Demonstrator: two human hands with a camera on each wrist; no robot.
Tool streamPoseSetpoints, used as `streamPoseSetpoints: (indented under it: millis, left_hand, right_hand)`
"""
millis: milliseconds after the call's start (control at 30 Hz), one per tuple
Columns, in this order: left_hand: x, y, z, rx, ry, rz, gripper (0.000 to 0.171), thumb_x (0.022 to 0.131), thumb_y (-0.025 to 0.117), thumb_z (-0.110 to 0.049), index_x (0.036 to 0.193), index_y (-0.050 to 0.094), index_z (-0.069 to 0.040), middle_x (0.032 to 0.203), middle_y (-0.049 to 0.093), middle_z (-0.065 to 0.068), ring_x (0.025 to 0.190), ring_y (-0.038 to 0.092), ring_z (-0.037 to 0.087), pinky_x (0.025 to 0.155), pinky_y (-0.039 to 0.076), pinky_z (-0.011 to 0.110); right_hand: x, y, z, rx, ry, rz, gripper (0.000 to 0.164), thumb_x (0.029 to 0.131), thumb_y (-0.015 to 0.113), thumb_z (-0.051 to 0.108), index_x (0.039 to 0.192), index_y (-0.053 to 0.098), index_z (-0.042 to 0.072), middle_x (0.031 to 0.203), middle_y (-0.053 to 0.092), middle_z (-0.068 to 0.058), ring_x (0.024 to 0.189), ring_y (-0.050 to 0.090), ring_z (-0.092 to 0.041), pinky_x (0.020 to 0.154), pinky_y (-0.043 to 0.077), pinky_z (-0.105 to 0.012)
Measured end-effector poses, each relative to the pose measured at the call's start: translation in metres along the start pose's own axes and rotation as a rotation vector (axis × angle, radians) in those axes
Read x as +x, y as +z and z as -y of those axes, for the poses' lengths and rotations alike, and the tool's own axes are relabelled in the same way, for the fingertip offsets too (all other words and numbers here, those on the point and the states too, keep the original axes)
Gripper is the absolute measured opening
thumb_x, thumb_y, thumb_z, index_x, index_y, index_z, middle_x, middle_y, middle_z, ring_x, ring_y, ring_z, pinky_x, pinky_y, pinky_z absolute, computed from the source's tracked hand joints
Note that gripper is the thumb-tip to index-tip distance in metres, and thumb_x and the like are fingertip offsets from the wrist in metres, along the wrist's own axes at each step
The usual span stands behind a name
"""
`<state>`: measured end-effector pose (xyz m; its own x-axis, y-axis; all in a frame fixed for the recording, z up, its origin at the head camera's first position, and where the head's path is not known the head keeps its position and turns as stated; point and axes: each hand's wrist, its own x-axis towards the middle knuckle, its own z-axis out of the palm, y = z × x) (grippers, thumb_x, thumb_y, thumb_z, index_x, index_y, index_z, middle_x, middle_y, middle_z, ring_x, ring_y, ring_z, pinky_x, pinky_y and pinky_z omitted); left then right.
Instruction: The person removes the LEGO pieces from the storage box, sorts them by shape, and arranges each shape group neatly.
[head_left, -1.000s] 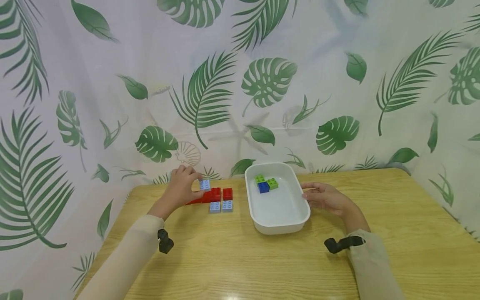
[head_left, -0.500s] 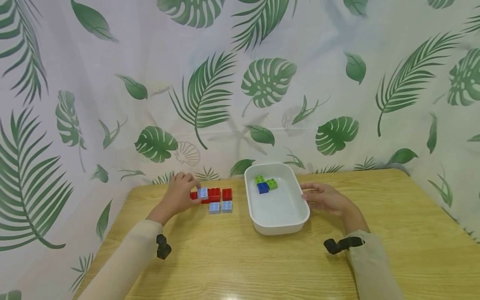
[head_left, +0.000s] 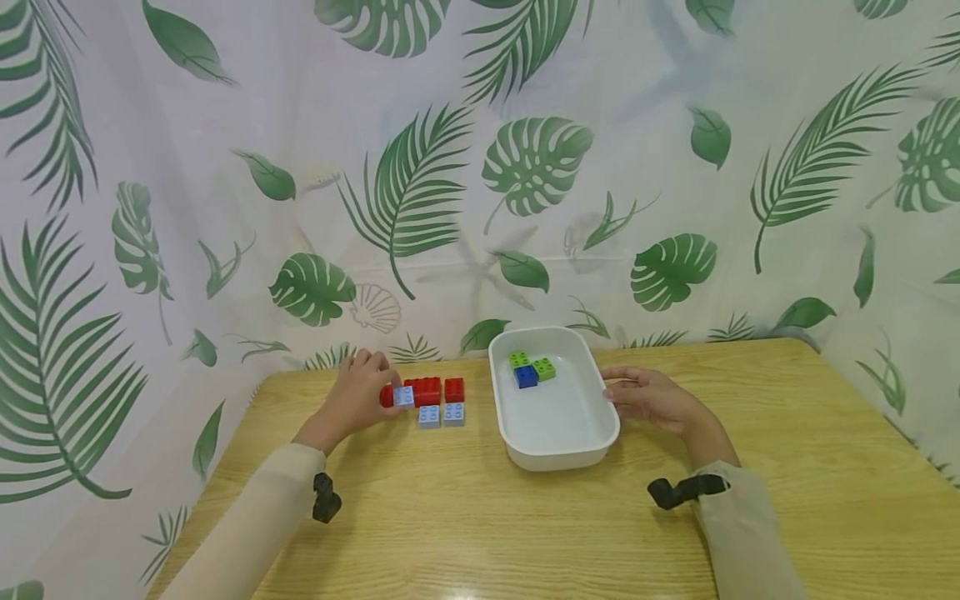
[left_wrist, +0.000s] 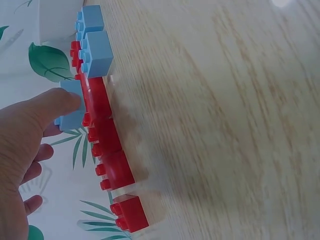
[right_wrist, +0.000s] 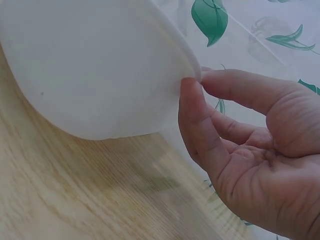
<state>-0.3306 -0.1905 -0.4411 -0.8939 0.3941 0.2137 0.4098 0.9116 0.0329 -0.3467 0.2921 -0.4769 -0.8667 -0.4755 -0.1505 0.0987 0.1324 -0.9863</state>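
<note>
With thumb and fingers, my left hand (head_left: 351,398) pinches a light blue toy brick (left_wrist: 71,111). That brick is over the row of red bricks (head_left: 426,390), by their studs in the left wrist view; whether it touches them I cannot tell. Two more light blue bricks, one nearer the row (head_left: 429,417) and one to its right (head_left: 453,414), lie on the table in front of a single red brick (head_left: 453,388). My right hand (right_wrist: 265,135) pinches the rim of a white tray (head_left: 562,429) between thumb and finger.
Inside the tray, near its far left corner, are a dark blue brick (head_left: 527,377) and two lime green bricks, one on the right (head_left: 544,368). The wooden table (head_left: 465,517) ends at a leaf-patterned cloth (head_left: 450,208) behind it.
The left hand has brought the light blue brick down and slightly left, toward the front of the red row. The right hand and tray have stayed in place.
</note>
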Motion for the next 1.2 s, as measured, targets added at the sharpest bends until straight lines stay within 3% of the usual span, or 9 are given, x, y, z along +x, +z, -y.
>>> streamPoseSetpoints:
  millis: [400,933,1200]
  left_hand:
    - [-0.001,0.007,0.003,-0.052,0.018,0.030,0.031,0.075,0.090,-0.036,0.093,0.074,-0.016,0.101,0.054,0.005,0.105,0.043,0.028,0.097,0.035,0.055]
    - [0.000,0.013,0.003,-0.005,0.064,0.059,0.034,0.075,0.090,-0.040,0.094,0.074,-0.018,0.106,0.054,0.006,0.109,0.044,0.029,0.101,0.036,0.056]
    - [0.002,0.015,0.000,0.001,0.055,0.082,0.033,0.075,0.088,-0.039,0.097,0.074,-0.018,0.104,0.052,0.006,0.109,0.044,0.028,0.103,0.036,0.057]
  right_hand:
    - [0.001,0.000,0.001,0.005,0.012,-0.016,0.058,0.102,0.060,0.011,0.150,0.034,-0.009,0.113,0.073,0.005,0.103,0.070,-0.009,0.088,0.058,-0.030]
    - [0.003,-0.001,0.000,0.013,0.006,-0.014,0.059,0.102,0.059,0.009,0.151,0.032,-0.010,0.111,0.073,0.004,0.100,0.070,-0.010,0.087,0.059,-0.030]
    - [0.003,-0.001,0.000,0.003,0.014,-0.018,0.057,0.103,0.058,0.009,0.150,0.032,-0.011,0.110,0.073,0.006,0.101,0.071,-0.010,0.087,0.059,-0.030]
